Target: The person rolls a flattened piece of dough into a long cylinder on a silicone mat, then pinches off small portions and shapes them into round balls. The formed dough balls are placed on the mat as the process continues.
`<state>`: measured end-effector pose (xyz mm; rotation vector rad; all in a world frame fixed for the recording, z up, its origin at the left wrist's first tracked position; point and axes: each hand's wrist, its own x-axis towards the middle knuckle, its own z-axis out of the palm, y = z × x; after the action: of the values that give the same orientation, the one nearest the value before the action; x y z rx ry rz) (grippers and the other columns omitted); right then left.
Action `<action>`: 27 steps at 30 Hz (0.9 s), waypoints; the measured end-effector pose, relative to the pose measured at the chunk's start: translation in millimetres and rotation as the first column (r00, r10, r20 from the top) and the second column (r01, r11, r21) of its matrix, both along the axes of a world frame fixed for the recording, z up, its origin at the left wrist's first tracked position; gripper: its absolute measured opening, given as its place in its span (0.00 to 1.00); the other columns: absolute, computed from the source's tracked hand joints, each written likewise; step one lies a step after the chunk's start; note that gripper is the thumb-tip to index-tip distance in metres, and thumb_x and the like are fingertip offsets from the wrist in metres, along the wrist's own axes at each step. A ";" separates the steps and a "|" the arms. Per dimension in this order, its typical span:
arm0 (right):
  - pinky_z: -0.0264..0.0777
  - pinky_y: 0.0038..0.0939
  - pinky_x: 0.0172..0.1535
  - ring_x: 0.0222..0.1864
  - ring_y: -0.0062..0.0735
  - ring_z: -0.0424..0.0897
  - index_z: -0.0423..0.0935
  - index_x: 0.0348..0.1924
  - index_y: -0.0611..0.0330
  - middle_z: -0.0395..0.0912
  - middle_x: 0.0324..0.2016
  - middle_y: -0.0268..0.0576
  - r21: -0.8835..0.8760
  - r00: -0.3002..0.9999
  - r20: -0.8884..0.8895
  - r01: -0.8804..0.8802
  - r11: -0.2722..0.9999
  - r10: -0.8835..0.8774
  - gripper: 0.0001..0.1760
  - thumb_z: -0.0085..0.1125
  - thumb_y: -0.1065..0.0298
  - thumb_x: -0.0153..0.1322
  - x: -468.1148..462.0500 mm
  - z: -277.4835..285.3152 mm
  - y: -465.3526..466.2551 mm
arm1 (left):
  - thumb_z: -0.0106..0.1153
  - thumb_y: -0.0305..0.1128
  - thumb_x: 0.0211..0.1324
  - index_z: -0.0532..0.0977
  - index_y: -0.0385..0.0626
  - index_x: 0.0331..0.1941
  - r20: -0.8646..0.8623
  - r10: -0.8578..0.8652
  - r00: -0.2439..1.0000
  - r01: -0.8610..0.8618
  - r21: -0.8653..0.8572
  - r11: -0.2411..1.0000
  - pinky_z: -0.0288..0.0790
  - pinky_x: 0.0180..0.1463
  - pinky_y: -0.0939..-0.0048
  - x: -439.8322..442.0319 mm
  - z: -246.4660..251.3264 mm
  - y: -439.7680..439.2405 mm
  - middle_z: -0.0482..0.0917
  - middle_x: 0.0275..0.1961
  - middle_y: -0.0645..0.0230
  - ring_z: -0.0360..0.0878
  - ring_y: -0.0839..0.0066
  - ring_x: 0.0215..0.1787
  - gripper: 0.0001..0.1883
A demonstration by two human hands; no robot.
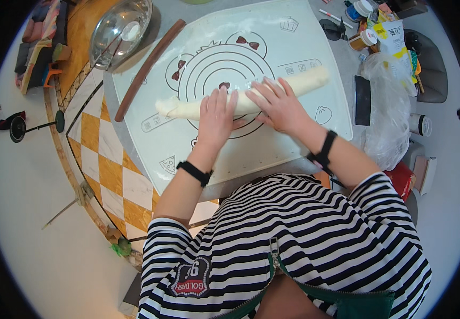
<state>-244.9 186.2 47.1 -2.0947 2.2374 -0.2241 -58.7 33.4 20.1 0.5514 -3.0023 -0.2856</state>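
Observation:
A long roll of pale dough (246, 105) lies slantwise across a white silicone pastry mat (250, 153) printed with a bear's face and rings. Its left end looks folded and uneven, while the right end is thicker. My left hand (216, 113) rests palm down over the dough left of its middle, thumb held apart. Right of the middle, my right hand (280, 105) lies flat on the roll with spread fingers. Both hands press on the dough without gripping it. Beyond the left end, a brown wooden rolling pin (150, 69) lies along the mat's left side.
At the far left edge of the table stands a metal bowl (112, 24) with chopsticks (114, 50) and a white cup (130, 31). To the right are a phone (362, 100), a clear plastic bag (387, 119), jars (363, 40) and a tumbler (420, 125).

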 end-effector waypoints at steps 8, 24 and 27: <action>0.48 0.58 0.77 0.79 0.51 0.55 0.60 0.78 0.42 0.56 0.78 0.44 0.106 0.992 0.060 0.103 0.989 -0.110 0.44 0.56 0.34 0.74 -16.6 -7.2 -12.2 | 0.72 0.61 0.50 0.63 0.48 0.75 0.013 0.032 0.999 -0.032 0.024 0.999 0.55 0.77 0.43 -14.3 3.8 -8.8 0.64 0.77 0.51 0.59 0.52 0.80 0.52; 0.45 0.58 0.76 0.79 0.51 0.54 0.65 0.75 0.42 0.54 0.79 0.43 0.022 0.981 0.034 0.188 0.982 -0.189 0.43 0.70 0.54 0.67 -17.5 -7.3 83.6 | 0.72 0.32 0.48 0.77 0.44 0.53 0.005 -0.001 1.000 0.002 -0.032 0.999 0.69 0.65 0.55 68.7 38.1 -71.9 0.80 0.54 0.62 0.79 0.60 0.55 0.25; 0.42 0.62 0.76 0.79 0.52 0.52 0.62 0.76 0.43 0.53 0.79 0.43 0.006 0.981 0.055 0.184 0.983 -0.184 0.44 0.68 0.50 0.69 -18.7 -12.2 82.7 | 0.71 0.30 0.49 0.77 0.44 0.51 -0.068 -0.003 0.998 0.016 0.196 0.981 0.73 0.61 0.56 80.0 33.7 -80.5 0.80 0.54 0.61 0.80 0.56 0.53 0.23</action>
<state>-263.5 268.9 34.9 -1.8557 2.3978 -0.2874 21.3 -47.0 53.8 0.5310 -2.9298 -0.5937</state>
